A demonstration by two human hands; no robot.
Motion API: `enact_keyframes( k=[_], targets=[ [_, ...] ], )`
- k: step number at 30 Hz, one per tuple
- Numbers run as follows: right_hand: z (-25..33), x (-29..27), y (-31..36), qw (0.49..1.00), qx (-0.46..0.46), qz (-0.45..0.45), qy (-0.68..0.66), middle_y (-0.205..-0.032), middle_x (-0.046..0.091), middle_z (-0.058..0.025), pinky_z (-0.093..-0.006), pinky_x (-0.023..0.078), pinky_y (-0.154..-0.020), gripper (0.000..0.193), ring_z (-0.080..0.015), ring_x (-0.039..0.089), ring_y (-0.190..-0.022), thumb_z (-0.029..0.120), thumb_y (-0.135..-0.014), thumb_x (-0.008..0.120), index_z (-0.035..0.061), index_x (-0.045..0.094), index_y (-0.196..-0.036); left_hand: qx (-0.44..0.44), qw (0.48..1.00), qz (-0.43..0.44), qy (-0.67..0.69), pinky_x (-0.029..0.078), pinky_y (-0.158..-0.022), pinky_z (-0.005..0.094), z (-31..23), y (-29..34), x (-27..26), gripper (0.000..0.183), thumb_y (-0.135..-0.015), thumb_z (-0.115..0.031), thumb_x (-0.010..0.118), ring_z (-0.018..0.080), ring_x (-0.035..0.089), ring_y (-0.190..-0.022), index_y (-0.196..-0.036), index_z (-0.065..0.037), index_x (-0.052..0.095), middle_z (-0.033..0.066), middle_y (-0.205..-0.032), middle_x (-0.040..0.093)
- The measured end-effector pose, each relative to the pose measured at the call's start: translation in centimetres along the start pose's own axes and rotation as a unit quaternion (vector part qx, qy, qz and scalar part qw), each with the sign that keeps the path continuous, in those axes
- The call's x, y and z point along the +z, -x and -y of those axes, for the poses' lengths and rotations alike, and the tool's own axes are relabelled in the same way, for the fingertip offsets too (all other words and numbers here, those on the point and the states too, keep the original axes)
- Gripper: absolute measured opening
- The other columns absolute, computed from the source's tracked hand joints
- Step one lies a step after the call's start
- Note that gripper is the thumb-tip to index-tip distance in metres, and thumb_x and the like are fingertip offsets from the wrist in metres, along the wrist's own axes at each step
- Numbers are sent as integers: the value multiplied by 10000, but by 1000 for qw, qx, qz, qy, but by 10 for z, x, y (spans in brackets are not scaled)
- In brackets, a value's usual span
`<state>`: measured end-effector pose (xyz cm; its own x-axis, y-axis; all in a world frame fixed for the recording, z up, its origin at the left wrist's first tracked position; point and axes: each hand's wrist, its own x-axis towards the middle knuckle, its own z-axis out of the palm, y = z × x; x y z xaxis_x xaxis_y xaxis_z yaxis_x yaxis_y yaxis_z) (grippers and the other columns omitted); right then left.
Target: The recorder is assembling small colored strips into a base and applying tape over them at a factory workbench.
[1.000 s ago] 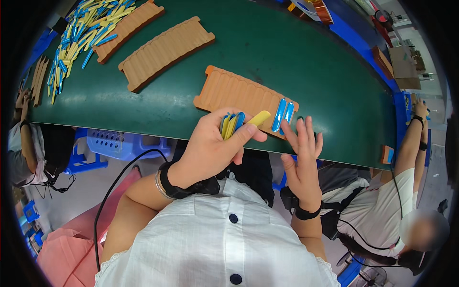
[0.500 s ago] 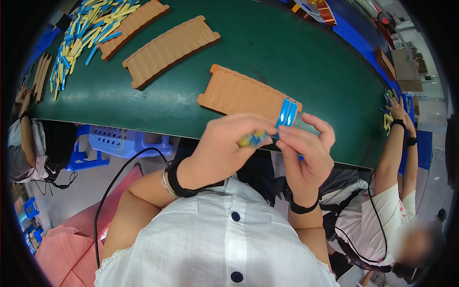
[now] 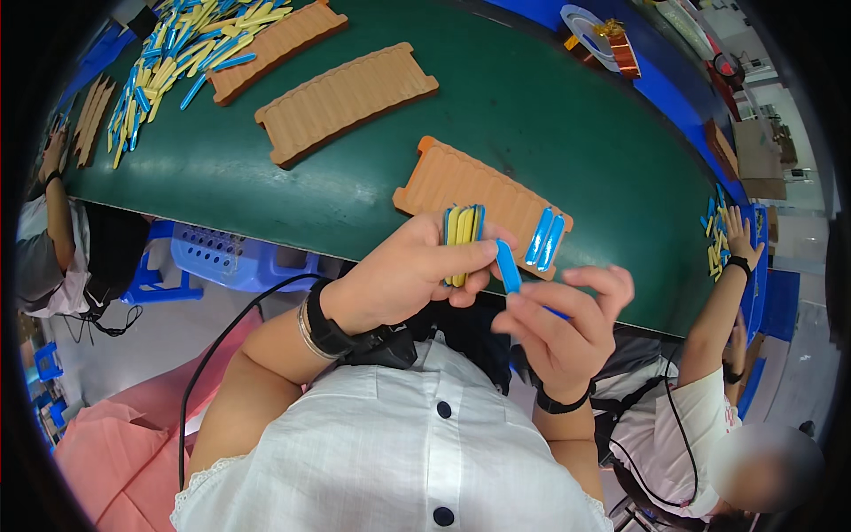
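Observation:
My left hand (image 3: pixel 394 275) is closed around a bundle of slim blue and yellow strips (image 3: pixel 463 232) standing on end. A single glossy blue strip (image 3: pixel 508 266) sticks up from the fingertips of my right hand (image 3: pixel 572 332), its upper end at my left thumb tip. Something else blue shows between the right fingers, too hidden to name. Just beyond both hands, an orange-brown grooved tray (image 3: pixel 470 182) lies on the green tabletop (image 3: pixel 355 204). Two blue strips (image 3: pixel 544 239) rest side by side in the grooves at its right end.
Two more grooved trays (image 3: pixel 350 102) (image 3: pixel 279 49) lie at the upper left, near a heap of blue and yellow strips (image 3: pixel 191 44). A white ring with copper-coloured foil (image 3: pixel 612 44) sits at the far right. Co-workers' hands (image 3: pixel 737 238) reach in at both sides.
My left hand has turned, bringing the bundle upright into view. My right hand has drawn back from the tray's end and now shows a blue strip in its fingertips. The view has shifted slightly.

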<state>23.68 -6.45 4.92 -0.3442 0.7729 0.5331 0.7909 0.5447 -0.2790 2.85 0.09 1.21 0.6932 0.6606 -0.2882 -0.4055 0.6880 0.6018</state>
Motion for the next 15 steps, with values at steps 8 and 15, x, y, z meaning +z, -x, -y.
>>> enact_keyframes(
  k=[8, 15],
  targets=[
    [-28, 26, -12, 985, 66, -28, 154, -986, 720, 89, -534, 246, -1053, 160, -301, 554, -1181, 237, -742, 823, 169, 760, -872, 40, 998, 2, -42, 598, -831, 344, 5, 4, 2, 382, -1021, -146, 575, 221, 710, -962, -1346, 46, 521, 128, -1042, 700],
    [-16, 22, -11, 976, 99, 69, 180, -1012, 723, 71, -582, 176, -1076, 224, -322, 524, -1242, 254, -798, 785, 179, 739, -1004, 7, 993, -62, -101, 617, -644, 284, -9, 6, 20, 359, -967, -150, 665, 211, 742, -826, -1231, 64, 547, 173, -1031, 710]
  ],
)
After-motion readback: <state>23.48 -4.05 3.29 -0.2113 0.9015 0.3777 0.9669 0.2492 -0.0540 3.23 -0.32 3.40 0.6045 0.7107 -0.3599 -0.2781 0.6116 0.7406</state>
